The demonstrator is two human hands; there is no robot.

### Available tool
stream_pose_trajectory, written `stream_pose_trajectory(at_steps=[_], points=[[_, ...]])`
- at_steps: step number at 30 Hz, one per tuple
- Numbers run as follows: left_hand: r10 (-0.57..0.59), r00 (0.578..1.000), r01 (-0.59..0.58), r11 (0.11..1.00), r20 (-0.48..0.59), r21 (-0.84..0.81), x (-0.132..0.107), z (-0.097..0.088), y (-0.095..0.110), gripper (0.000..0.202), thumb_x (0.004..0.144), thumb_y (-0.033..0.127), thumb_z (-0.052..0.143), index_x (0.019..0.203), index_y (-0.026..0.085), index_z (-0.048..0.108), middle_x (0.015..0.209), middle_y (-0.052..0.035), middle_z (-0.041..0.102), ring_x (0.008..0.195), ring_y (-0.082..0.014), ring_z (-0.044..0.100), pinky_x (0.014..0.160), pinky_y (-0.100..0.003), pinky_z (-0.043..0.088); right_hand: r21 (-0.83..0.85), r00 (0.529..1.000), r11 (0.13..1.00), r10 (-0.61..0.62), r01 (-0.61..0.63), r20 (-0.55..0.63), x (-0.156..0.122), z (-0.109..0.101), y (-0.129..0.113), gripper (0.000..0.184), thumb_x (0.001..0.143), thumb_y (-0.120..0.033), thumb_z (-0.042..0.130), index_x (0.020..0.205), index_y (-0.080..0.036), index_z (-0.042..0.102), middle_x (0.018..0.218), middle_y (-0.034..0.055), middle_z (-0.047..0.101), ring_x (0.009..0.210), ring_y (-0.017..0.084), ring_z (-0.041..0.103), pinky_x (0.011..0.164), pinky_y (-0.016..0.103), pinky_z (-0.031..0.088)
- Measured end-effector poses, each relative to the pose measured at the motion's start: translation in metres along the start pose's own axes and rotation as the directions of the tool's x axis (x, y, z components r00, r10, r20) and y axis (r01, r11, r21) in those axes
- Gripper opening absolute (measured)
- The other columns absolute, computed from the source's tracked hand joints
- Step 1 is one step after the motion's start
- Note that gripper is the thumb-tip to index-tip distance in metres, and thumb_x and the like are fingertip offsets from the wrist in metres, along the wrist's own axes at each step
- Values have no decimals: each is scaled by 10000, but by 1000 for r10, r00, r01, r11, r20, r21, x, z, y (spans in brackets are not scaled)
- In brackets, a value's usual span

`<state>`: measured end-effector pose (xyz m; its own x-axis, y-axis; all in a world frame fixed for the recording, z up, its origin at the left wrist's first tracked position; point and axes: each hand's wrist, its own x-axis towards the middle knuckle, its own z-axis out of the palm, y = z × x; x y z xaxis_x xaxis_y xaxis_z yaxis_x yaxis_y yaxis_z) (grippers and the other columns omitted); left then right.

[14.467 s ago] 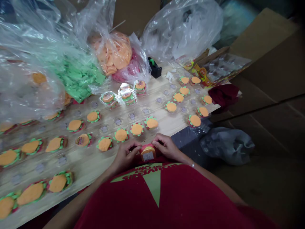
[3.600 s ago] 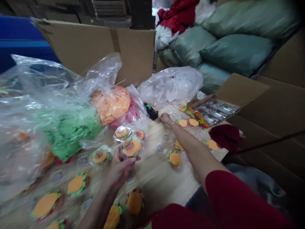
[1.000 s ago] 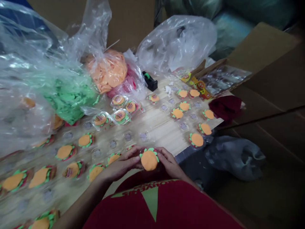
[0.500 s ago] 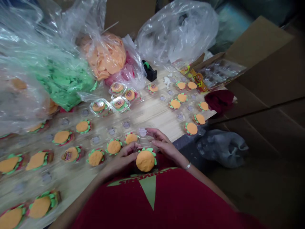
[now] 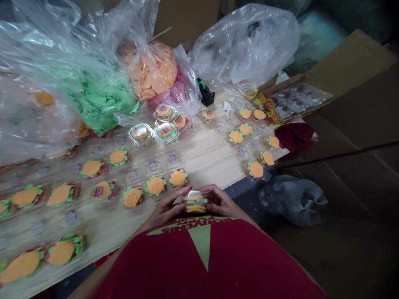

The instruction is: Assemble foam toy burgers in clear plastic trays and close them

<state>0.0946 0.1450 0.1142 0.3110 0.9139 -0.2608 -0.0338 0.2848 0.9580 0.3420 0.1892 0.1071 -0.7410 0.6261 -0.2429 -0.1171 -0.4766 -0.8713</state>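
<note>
Close to my body, at the table's front edge, both hands hold one toy burger in a clear plastic case [image 5: 195, 202]. It is turned so that its layered side faces up toward me. My left hand [image 5: 170, 205] grips the case from the left, fingers along its edge. From the right, my right hand [image 5: 219, 200] is closed round the other side. The case's lid appears folded over the burger. Just beyond my left hand lie open cases with burgers, among them a round orange-topped one [image 5: 178, 177].
Rows of burgers in open cases cover the wooden table [image 5: 205, 158]. Several closed cases [image 5: 167, 132] sit mid-table. Behind are bags of green pieces [image 5: 102, 106] and orange pieces [image 5: 156, 72], plus a black tape dispenser [image 5: 206, 93]. A cardboard box [image 5: 299, 99] stands at right.
The open case has been folded shut over the burger and tilted onto its side. My right hand has come down from the raised lid to the case's right side. The view has shifted slightly.
</note>
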Motion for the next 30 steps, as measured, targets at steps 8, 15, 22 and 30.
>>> stream_pose_trajectory(at_steps=[8, 15, 22, 30], points=[[-110, 952, 74, 989, -286, -131, 12, 17, 13, 424, 750, 477, 680, 1010, 147, 730, 1094, -120, 710, 1025, -274, 638, 931, -389, 476, -529, 873, 820, -407, 220, -269, 15, 7, -2, 286, 846, -420, 616, 1032, -203, 628, 893, 23, 528, 749, 125, 510, 669, 251, 410], [-113, 970, 110, 994, -213, -28, 14, 17, 16, 403, 810, 446, 608, 1075, 158, 708, 1141, -98, 695, 1059, -255, 619, 949, -366, 456, -422, 913, 903, -232, 75, -334, 17, 6, -16, 299, 813, -468, 633, 799, -171, 606, 730, -5, 553, 657, 115, 489, 616, 241, 378], [-31, 993, 39, 997, -110, 74, 17, 14, 20, 335, 842, 388, 569, 1029, 155, 722, 1080, -94, 705, 1010, -230, 626, 927, -351, 458, -434, 953, 901, -140, 10, -268, 16, 2, -32, 278, 813, -434, 638, 791, -158, 611, 721, -6, 562, 668, 115, 505, 617, 233, 380], [-13, 984, 26, 997, -177, 71, 17, 20, 15, 316, 862, 387, 552, 1026, 177, 722, 1050, -85, 717, 961, -227, 639, 887, -355, 483, -672, 918, 730, -343, 128, -198, 27, 3, -37, 215, 845, -317, 600, 692, -169, 628, 667, -1, 534, 648, 121, 487, 608, 248, 361]])
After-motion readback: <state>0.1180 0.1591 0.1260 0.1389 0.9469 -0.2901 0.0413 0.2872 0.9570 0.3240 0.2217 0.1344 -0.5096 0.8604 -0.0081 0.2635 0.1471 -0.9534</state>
